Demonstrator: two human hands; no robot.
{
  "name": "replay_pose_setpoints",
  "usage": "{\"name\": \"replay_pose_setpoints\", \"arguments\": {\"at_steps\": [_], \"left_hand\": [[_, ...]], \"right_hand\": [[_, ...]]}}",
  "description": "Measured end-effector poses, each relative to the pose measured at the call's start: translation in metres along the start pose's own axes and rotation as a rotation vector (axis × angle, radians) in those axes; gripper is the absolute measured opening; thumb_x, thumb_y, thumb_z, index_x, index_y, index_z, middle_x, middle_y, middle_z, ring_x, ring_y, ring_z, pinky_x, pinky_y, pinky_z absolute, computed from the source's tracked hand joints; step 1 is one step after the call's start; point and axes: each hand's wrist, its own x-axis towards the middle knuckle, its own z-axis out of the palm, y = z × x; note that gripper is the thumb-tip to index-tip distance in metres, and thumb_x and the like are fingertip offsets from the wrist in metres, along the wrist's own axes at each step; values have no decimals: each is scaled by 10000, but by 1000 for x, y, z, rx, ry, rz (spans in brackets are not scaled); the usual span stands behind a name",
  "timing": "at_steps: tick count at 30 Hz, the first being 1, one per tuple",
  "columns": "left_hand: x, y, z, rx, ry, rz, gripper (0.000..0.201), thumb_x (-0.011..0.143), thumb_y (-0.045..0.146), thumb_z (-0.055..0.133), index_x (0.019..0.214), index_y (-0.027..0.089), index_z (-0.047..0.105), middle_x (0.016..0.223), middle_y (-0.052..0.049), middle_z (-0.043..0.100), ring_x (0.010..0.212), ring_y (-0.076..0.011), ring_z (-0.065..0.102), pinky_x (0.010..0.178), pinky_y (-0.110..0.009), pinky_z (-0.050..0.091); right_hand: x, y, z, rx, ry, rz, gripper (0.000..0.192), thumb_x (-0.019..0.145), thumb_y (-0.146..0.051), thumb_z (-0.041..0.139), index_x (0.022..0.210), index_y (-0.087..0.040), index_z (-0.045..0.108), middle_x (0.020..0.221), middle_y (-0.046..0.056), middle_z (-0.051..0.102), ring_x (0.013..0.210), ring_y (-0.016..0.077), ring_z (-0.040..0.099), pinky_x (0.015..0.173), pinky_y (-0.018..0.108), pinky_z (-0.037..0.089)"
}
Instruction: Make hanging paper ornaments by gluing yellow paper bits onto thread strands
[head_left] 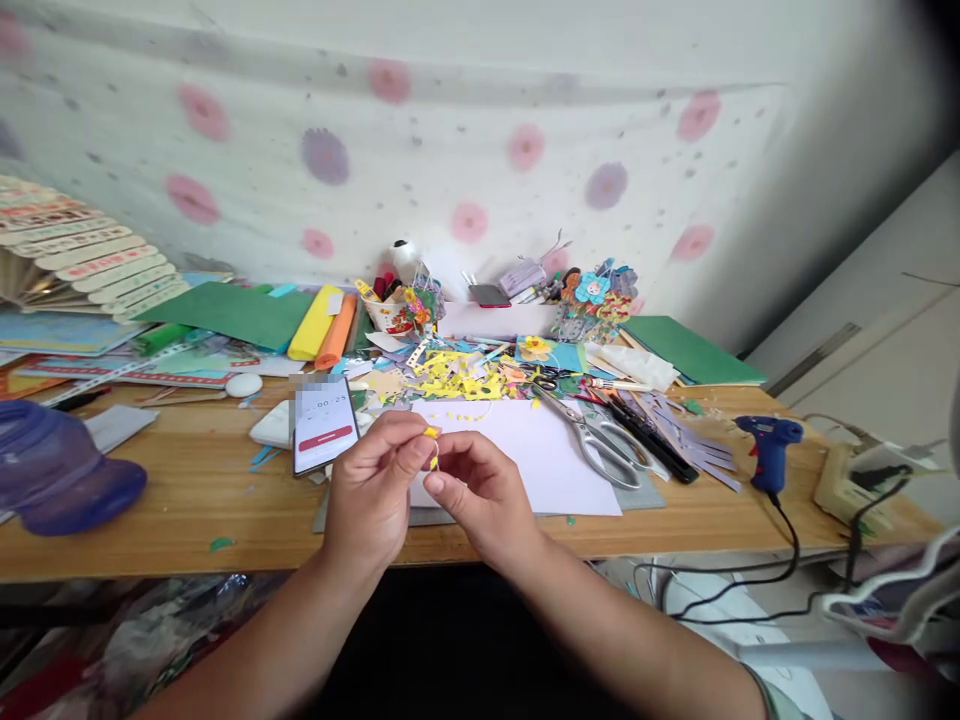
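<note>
In front of my chest, above the white paper sheet, my two hands meet. My left hand is closed in a pinch, thumb against forefinger, on a thin white strip with small yellow paper pieces. Closed around the lower part of the same strip is my right hand, its thumb and fingertips beside a yellow bit; the fingers partly hide it. Tiny yellow pieces lie in a row on the sheet just beyond. Scissors rest at the sheet's right edge.
A phone with a timer leans left of my hands. Yellow paper scraps are heaped behind the sheet. A blue glue gun stands at right, its cord hanging off the table edge. A purple-blue plastic container sits at left.
</note>
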Motion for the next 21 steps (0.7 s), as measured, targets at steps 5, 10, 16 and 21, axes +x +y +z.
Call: {"name": "replay_pose_setpoints", "arguments": {"at_steps": [5, 10, 16, 21], "left_hand": [[-2, -2, -5, -32, 13, -30, 37, 739, 254, 774, 774, 260, 767, 811, -3, 662, 787, -147, 589, 750, -278, 456], [2, 4, -3, -57, 71, -57, 107, 664, 307, 823, 727, 240, 768, 748, -20, 658, 782, -174, 579, 772, -317, 460], [0, 1, -6, -91, 114, -82, 125, 657, 307, 827, 741, 233, 771, 740, -14, 656, 755, -157, 566, 750, -300, 461], [-11, -5, -2, -98, 31, -204, 114, 688, 299, 813, 758, 219, 774, 758, -15, 679, 743, -146, 579, 718, -275, 471]], "right_hand": [[-3, -3, 4, 50, -23, 115, 282, 838, -467, 658, 815, -198, 575, 670, -22, 580, 529, 89, 498, 505, 214, 442], [-4, -31, -11, -255, -27, -57, 176, 871, -328, 618, 783, -177, 597, 636, -8, 584, 547, 92, 488, 518, 214, 415], [18, -60, -31, -402, 99, -86, 161, 843, -279, 629, 721, -178, 603, 562, -25, 564, 469, 83, 460, 435, 189, 376], [39, -66, -27, -685, 67, -322, 72, 842, -195, 617, 792, -184, 667, 689, 13, 662, 581, 119, 575, 539, 225, 459]]}}
